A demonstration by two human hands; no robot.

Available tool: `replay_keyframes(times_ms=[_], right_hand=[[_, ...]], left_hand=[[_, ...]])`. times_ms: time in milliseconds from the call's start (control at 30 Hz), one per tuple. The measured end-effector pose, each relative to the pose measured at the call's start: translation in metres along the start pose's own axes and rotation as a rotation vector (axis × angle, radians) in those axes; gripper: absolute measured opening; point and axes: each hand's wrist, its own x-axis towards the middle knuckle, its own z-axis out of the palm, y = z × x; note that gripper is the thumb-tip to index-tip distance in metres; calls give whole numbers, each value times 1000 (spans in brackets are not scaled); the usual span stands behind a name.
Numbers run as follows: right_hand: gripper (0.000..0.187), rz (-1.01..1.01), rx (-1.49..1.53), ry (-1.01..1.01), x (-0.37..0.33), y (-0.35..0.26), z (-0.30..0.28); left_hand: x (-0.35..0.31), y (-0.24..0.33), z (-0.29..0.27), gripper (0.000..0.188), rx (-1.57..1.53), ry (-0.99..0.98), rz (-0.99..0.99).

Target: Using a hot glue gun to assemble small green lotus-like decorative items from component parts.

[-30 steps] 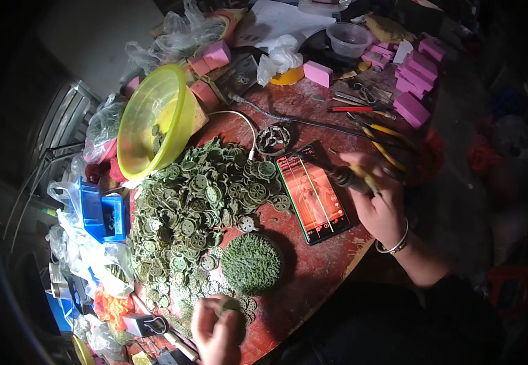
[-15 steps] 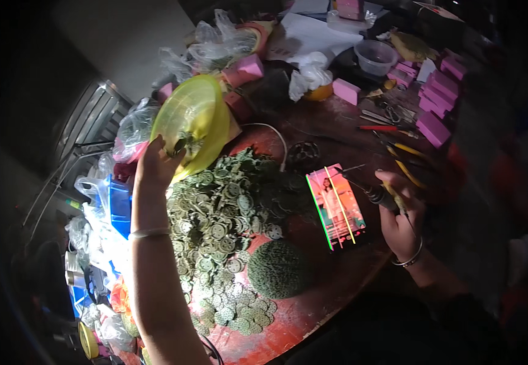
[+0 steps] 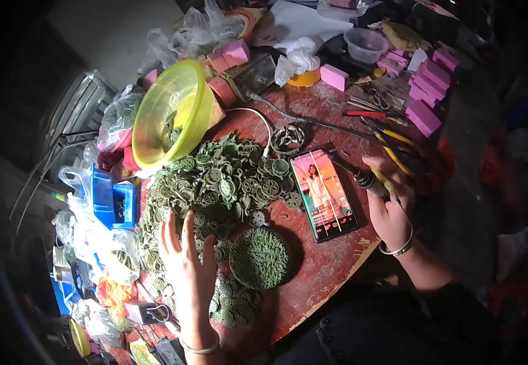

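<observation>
Green discs lie heaped on the red desk just ahead of my left hand and beneath its fingertips, with a flatter cluster close by the right side of its wrist. From my head view, half a second ago that hand was up at the yellow-green basin; now it has come back over the heap, fingers spread wide and nothing visible in it. I take that to mean the trip to the basin is over and it is back among the loose pieces. A small batch of discs sits inside the basin, well ahead of that hand. My right hand has kept its narrow grip on a dark-handled tool, beside the lit phone on its left. Between my two hands, nearer the left, is a round green textured block.

Hard to make out: whether my left fingertips touch the discs or hover; what lies under that palm; how many discs the shadowed basin holds; and the tool's thin tip, lost against the dark desk. Glare washes out the clutter left of my left hand
</observation>
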Motion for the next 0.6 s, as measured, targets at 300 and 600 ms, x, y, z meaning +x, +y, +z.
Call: replay_keyframes(times_ms=[300, 600], right_hand=[[28, 82, 69, -70, 1, -36, 1], [14, 76, 280, -272, -14, -81, 19]], left_hand=[[-43, -7, 2, 30, 7, 39, 68], [-37, -8, 13, 49, -170, 64, -36]])
